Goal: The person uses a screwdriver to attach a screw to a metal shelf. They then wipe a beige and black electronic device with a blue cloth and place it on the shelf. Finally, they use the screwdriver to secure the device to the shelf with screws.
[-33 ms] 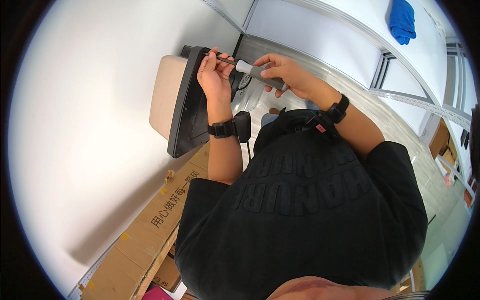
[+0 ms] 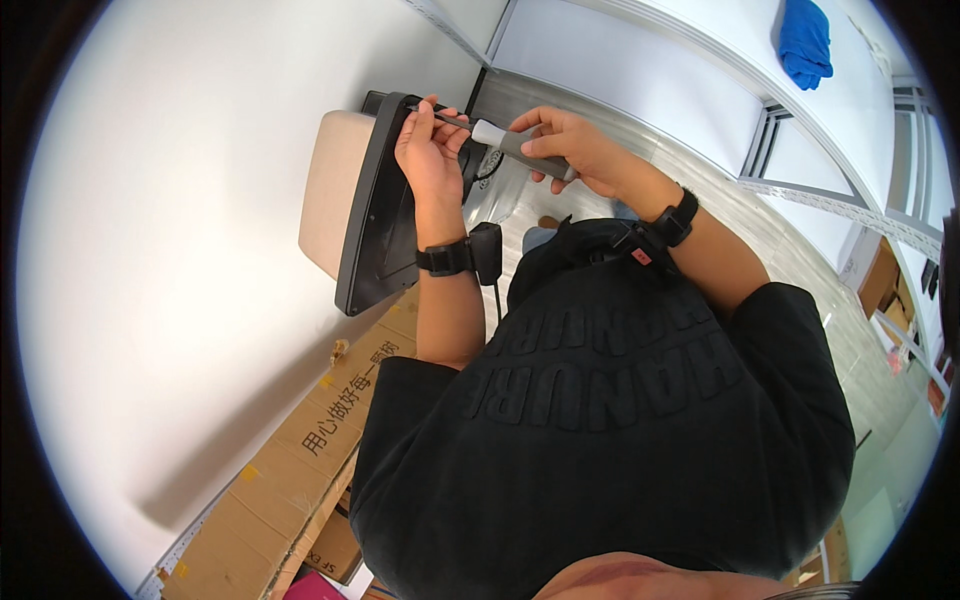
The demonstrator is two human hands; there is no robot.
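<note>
Right grip wraps driver; left grip pinches its shaft beside panel. Driver likely light, stiff, smooth-shafted; best held by its thick handle.

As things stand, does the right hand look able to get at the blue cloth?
Probably not: the right hand is wrapped around the gray tool handle, and the blue cloth lies well apart from it on the white shelving. Freeing the fingers and stretching over would likely be needed.
</note>
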